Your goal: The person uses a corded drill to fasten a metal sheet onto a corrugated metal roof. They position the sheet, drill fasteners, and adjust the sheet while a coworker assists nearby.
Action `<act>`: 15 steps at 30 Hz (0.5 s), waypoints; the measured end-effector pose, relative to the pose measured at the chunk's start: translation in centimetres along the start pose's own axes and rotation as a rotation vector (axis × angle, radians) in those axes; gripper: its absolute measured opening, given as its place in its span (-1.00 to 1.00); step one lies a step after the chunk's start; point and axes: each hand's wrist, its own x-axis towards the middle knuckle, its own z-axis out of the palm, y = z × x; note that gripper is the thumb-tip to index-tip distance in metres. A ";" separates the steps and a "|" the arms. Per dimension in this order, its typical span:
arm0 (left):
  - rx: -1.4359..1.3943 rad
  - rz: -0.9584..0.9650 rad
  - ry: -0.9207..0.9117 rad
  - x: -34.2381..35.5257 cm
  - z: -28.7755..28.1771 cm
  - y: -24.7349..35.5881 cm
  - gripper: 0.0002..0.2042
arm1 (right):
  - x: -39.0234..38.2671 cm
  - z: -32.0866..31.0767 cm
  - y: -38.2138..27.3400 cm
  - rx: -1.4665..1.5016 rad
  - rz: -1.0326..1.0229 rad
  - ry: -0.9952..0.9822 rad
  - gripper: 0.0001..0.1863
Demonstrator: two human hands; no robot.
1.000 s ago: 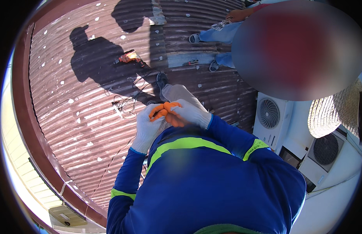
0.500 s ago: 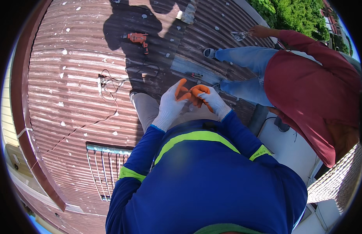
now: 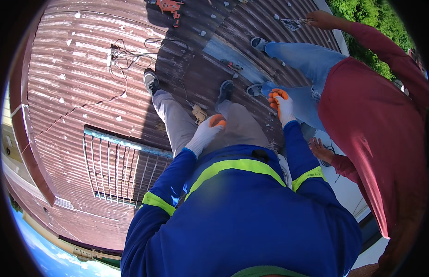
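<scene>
My left hand (image 3: pixel 206 131), in a white glove with orange palm, is in front of my thighs, fingers curled, contents hidden. Farther right and higher, my right hand (image 3: pixel 281 104), gloved alike, has its fingers bent beside the co-worker's jeans; what it holds, if anything, is too small to make out. A beige tool (image 3: pixel 199 112) lies on the corrugated roof between my legs, just beyond my left hand. Farther off are a hand tool with a red part (image 3: pixel 234 64) and an orange power tool (image 3: pixel 169 7).
A co-worker in maroon (image 3: pixel 367 138) stands close at my right, one hand holding a silvery object (image 3: pixel 292 24). Tangled cables (image 3: pixel 126 60) and a barred metal frame (image 3: pixel 114 171) lie to my left. A raised roof edge (image 3: pixel 34 152) runs along the far left; foliage is beyond the right edge.
My hands have separated, the right moving outward to the right. The view has shifted, so the orange tool sits higher in it and more of the barred frame and co-worker shows.
</scene>
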 end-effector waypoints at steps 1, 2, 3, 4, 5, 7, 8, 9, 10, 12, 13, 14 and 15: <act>-0.226 -0.007 0.046 -0.6 -0.9 -0.7 -0.44 | 1.2 0.5 -0.2 0.023 0.000 -0.062 -0.81; -0.461 -0.046 0.110 -1.3 -1.7 -1.4 -0.47 | 2.7 1.0 -0.7 -0.038 -0.013 -0.110 -0.81; -0.616 0.072 0.210 -2.2 -2.5 -2.4 -0.50 | 4.2 1.7 -1.1 -0.092 -0.033 -0.172 -0.81; -0.781 0.207 0.295 -3.7 -3.2 -3.7 -0.53 | 5.7 2.6 -1.4 -0.149 -0.052 -0.234 -0.82; -0.907 0.281 0.375 -5.3 -4.2 -4.8 -0.51 | 7.1 3.3 -2.0 -0.227 -0.076 -0.288 -0.75; -1.128 0.444 0.557 -8.5 -4.1 -7.6 -0.43 | 9.5 4.4 -3.6 -0.449 -0.147 -0.381 -0.70; -1.226 0.488 0.676 -10.6 -3.1 -9.4 -0.35 | 10.6 4.8 -4.4 -0.556 -0.175 -0.413 -0.67; -1.274 0.499 0.707 -12.2 -2.6 -11.0 -0.33 | 11.6 5.4 -4.9 -0.578 -0.205 -0.454 -0.64; -1.184 0.376 0.919 -13.1 -1.3 -12.5 -0.36 | 12.6 5.9 -5.5 -0.607 -0.196 -0.437 -0.62; -0.941 0.112 1.103 -14.7 1.2 -15.4 -0.42 | 13.9 6.5 -6.1 -0.675 -0.318 -0.534 -0.82; -0.924 0.036 1.080 -15.7 2.6 -16.8 -0.46 | 14.3 7.0 -5.7 -0.660 -0.314 -0.539 -0.81; -0.905 -0.042 1.054 -16.4 3.9 -18.0 -0.49 | 14.8 7.3 -5.6 -0.640 -0.322 -0.534 -0.81; -0.878 -0.063 1.035 -16.5 5.6 -19.2 -0.53 | 15.0 7.4 -5.0 -0.626 -0.303 -0.540 -0.77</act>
